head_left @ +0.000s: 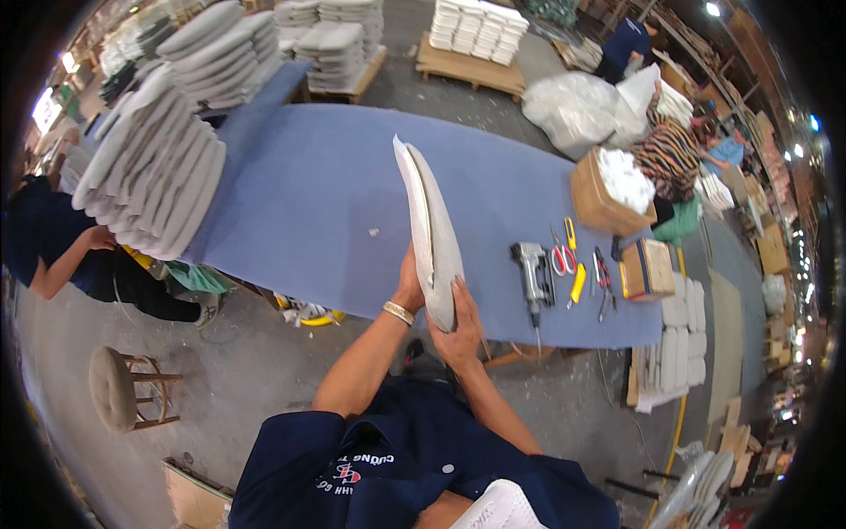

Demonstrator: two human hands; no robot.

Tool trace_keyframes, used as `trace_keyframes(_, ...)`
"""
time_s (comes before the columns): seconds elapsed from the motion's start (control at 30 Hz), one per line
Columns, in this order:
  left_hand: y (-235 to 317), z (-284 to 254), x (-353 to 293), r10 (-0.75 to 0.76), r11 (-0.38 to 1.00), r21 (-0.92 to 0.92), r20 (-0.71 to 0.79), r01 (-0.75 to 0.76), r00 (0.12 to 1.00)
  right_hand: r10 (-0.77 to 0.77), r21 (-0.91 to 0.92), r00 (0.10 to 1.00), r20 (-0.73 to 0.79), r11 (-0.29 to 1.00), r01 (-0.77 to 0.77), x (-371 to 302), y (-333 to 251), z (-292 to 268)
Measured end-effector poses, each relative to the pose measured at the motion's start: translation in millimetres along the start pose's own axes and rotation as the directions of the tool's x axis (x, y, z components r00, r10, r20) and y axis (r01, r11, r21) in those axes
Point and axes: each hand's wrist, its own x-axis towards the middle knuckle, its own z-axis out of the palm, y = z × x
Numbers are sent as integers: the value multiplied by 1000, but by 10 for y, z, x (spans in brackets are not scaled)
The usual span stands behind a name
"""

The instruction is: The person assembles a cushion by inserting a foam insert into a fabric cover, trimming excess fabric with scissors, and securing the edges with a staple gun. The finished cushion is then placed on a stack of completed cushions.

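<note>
1. Far left, 10 o'clock from centre: leaning stack of similar pale pads (159, 167) at the end of the blue worktop (326, 185).
2. Left grip (409, 289): clamped on the curved pad's left side, low down; fingers partly hidden behind it.
3. Centre: curved pad (443, 247), pale grey, edge-on over the worktop's near side, tip towards 11 o'clock, butt near 6. Dark line along its edge. Contact with worktop: cannot tell.
4. Handling, my judgement: fairly light; soft skin over a stiffer core, since it keeps its bow; cloth-like, not slippery. Cover probably marks easily. Best held by both broad faces, clear of the thin tip flap.
5. Right grip (458, 331): clamped on the pad's butt, 5 o'clock, fingers flat on its right face.
6. Right, 3 o'clock: power tool (533, 273), then red-handled scissors (562, 258).
</note>
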Motion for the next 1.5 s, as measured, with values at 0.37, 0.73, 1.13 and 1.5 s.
trace_keyframes(0.37, -181, -200, -219, 119, 834, 552, -191, 6, 974, 303, 410, 740, 600, 678, -610, -260, 497, -198)
trace_keyframes(0.73, 196, 160, -166, 427, -238, 952, -74, 191, 901, -29, 409, 614, 789, 770, -489, 593, 1323, -236)
trace_keyframes(1.13, -437, 971, -98, 187, -387, 921, 24, 51, 982, 6, 292, 776, 631, 924, -245, 1850, 2943, -718)
trace_keyframes(1.5, -424, 1126, 1346, 264, -262, 962, 153, -82, 952, 411, 516, 739, 534, 533, -670, 1686, 3004, -337)
